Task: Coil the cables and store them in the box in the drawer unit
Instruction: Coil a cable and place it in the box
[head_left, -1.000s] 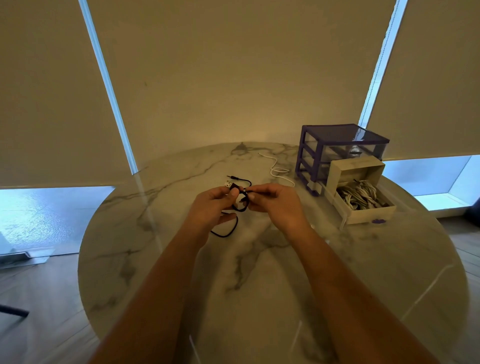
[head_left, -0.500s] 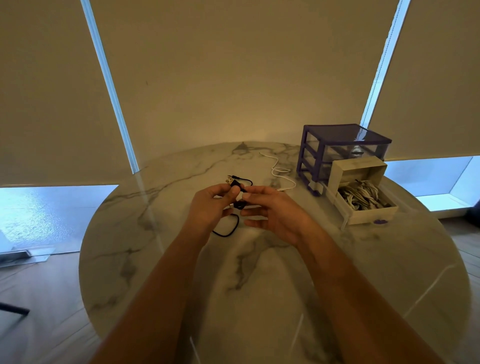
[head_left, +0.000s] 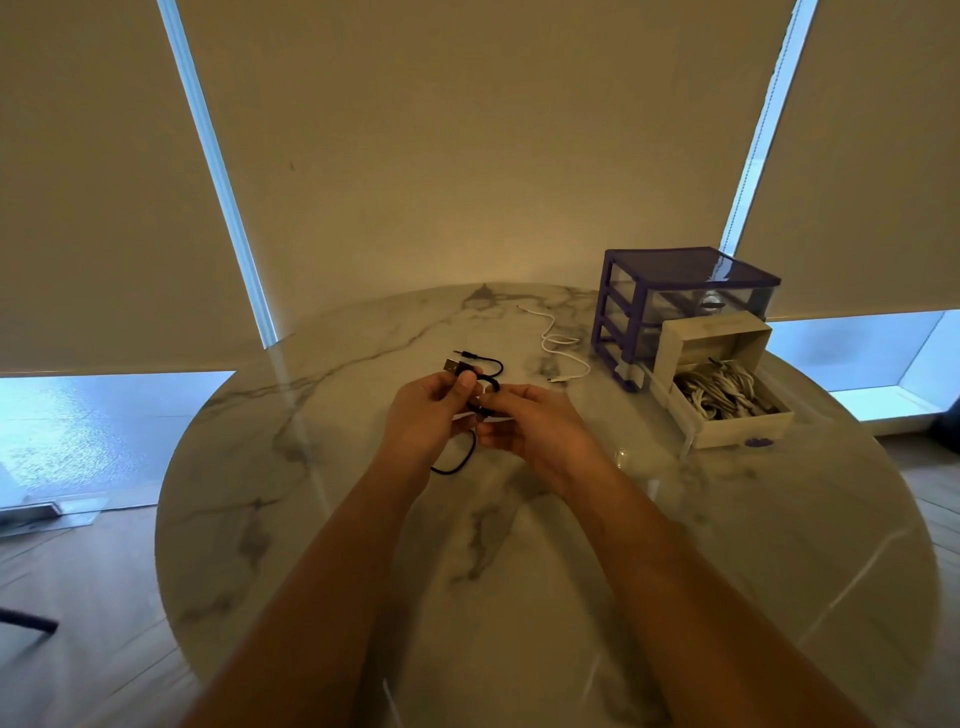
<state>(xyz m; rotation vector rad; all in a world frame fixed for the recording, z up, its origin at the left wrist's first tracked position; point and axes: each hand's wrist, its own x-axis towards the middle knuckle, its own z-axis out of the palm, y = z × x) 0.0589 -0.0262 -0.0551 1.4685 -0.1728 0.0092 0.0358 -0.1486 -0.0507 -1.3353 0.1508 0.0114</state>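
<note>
Your fingers hide most of the black cable (head_left: 464, 457): left hand (head_left: 423, 415) pinches its coils, right hand (head_left: 524, 426) curls round them. Plugs poke out beyond your left fingertips (head_left: 465, 378); a loop hangs beneath. It looks thin and dark.

No legible text, labels, brands or numbers. Purple mark on front of box (head_left: 727, 410): shape only, unreadable. Drawer unit (head_left: 680, 296): no markings visible.
</note>
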